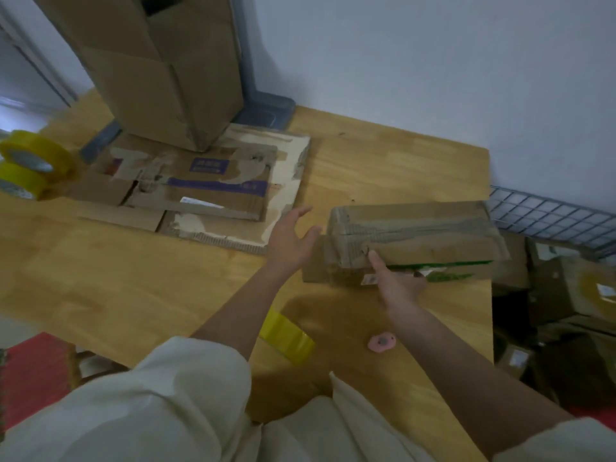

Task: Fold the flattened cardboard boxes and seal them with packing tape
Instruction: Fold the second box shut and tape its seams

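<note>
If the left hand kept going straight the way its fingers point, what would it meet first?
Probably the left end of the worn cardboard box, just ahead of the open left hand; depth is unclear, so it might pass beside it.

Flattened boxes [200, 191] sit back-left on the table [400, 161], tall box [160, 68] standing on them, tape rolls [30, 165] further left, folded box [413, 241] at the right edge.

Packing room: cardboard boxes [566, 288], tape rolls [30, 161].

Wood table [100, 261]: boxes [416, 238], tape [286, 335]
</note>
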